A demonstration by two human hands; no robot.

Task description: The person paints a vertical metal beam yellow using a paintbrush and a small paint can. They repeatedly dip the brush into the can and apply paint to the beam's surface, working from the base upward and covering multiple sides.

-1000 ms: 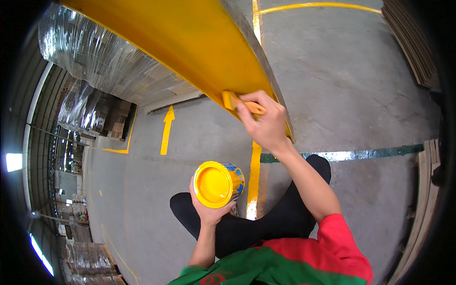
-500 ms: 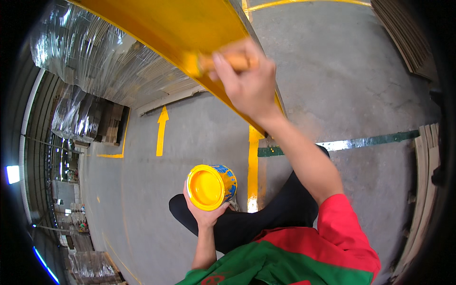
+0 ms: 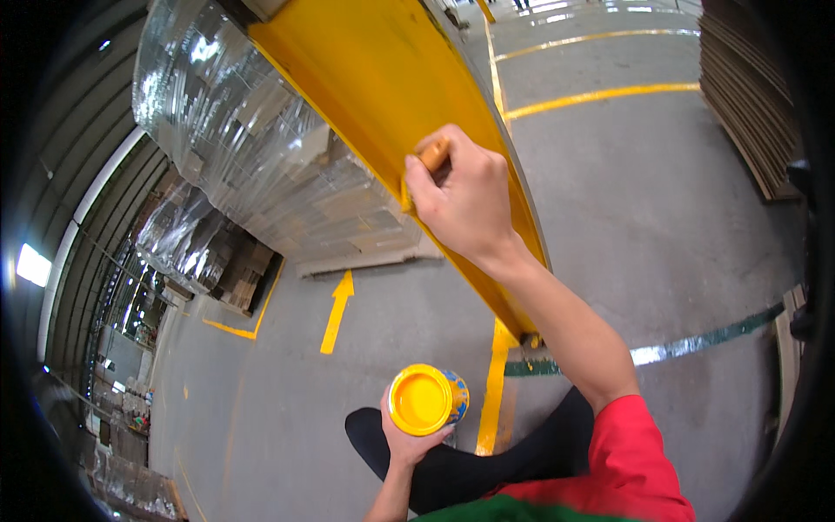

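Yellow beam (image 3: 374, 78) slanting away up front looks mid-coat from over here, brush (image 3: 434, 154) at its left edge with the right hand (image 3: 467, 196) clamped round it, left hand (image 3: 409, 445) gripping the paint can (image 3: 458, 397), so next stroke probably wants steady pressure.

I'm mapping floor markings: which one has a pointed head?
The yellow arrow, up and left of the paint can in the picture; its triangular tip sets it apart from plain lines.

We see a yellow beam (image 3: 374, 78), yellow paint (image 3: 421, 404), orange handle (image 3: 433, 154), yellow-streaked blue can (image 3: 457, 396), red and green shirt (image 3: 631, 457), black trousers (image 3: 548, 439).
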